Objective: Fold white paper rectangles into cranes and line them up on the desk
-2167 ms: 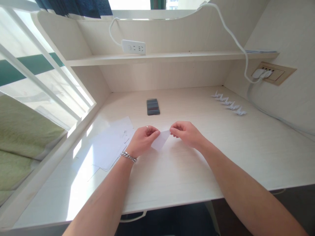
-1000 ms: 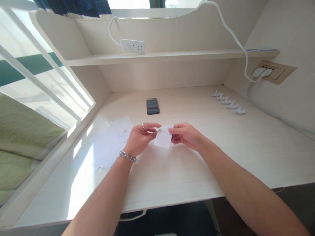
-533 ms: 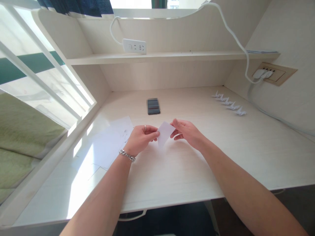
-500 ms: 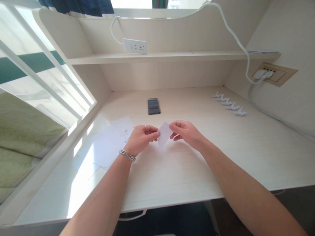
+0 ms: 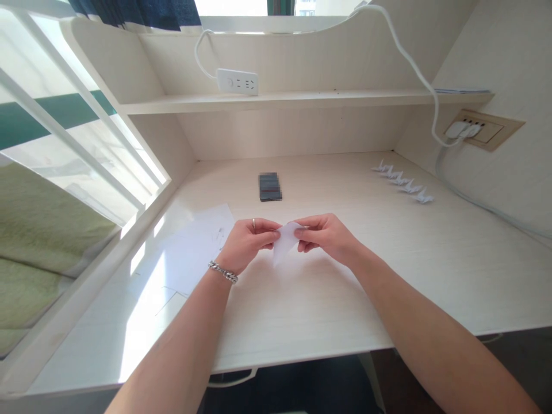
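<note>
Over the middle of the desk I hold a small folded piece of white paper (image 5: 284, 241) between both hands. My left hand (image 5: 250, 241), with a ring and a chain bracelet, pinches its left edge between thumb and fingers. My right hand (image 5: 326, 234) pinches the upper right part, its thumb lying on the near face. The paper's lower corner hangs down and looks pale against the desk. How its layers are folded I cannot make out.
White paper sheets (image 5: 194, 244) lie on the desk to the left. A dark blurred box (image 5: 269, 187) stands behind my hands. Several folded paper cranes (image 5: 404, 183) line up at the right rear. A power strip (image 5: 237, 81) rests on the shelf (image 5: 302, 100).
The right thumb has come over the paper's upper right part, and the fingers now grip behind it. The paper's top corner sits lower. My left hand stays nearly where it was.
</note>
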Available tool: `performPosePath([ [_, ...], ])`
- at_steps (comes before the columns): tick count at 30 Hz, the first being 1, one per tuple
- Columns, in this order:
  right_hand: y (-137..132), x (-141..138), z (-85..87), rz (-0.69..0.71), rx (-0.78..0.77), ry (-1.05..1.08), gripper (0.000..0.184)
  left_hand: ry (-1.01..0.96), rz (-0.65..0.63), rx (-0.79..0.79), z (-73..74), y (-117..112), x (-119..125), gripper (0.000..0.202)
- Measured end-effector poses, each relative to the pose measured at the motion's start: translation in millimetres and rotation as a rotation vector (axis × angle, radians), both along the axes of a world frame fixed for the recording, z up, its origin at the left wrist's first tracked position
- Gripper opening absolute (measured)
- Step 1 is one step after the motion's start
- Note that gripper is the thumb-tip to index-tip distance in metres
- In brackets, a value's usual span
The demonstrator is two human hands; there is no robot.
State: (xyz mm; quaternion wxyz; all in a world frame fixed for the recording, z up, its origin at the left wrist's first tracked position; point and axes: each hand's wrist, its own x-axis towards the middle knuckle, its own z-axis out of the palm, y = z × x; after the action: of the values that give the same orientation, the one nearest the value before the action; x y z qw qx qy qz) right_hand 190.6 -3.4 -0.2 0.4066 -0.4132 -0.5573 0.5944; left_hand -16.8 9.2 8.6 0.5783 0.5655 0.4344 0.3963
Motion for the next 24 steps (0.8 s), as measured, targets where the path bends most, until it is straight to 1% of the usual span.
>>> performPosePath([
  [3,0,0,-1.7,-0.010,-0.001,0.049,0.030,-0.067,0.025,-0.024,0.6,-1,0,0.014],
  [5,-1,1,-0.5,-0.004,0.008,0.049,0.028,-0.077,0.025,-0.015,0.6,-1,0,0.012],
  [7,-3,2,2.9,0.031,0.015,0.040,0.028,-0.049,0.024,0.010,0.6,-1,0,0.011],
  [10,-4,2,7.8,0.085,-0.012,0.032,0.030,0.045,0.035,0.067,1.0,-2,1,0.010],
  [13,-4,0,7.2,0.032,-0.028,0.011,0.032,0.133,0.021,0.130,0.8,-2,1,0.011],
  [16,-3,-5,2.2,-0.003,-0.002,-0.038,0.029,0.169,-0.005,0.171,-1.0,-2,1,0.011],
  [21,-3,-9,-2.3,-0.034,0.055,-0.065,0.024,0.131,0.023,0.171,-4.3,-1,1,0.018],
  [24,-2,-10,-3.2,-0.059,0.078,-0.066,0.023,0.097,0.027,0.159,-3.9,-1,3,0.017],
])
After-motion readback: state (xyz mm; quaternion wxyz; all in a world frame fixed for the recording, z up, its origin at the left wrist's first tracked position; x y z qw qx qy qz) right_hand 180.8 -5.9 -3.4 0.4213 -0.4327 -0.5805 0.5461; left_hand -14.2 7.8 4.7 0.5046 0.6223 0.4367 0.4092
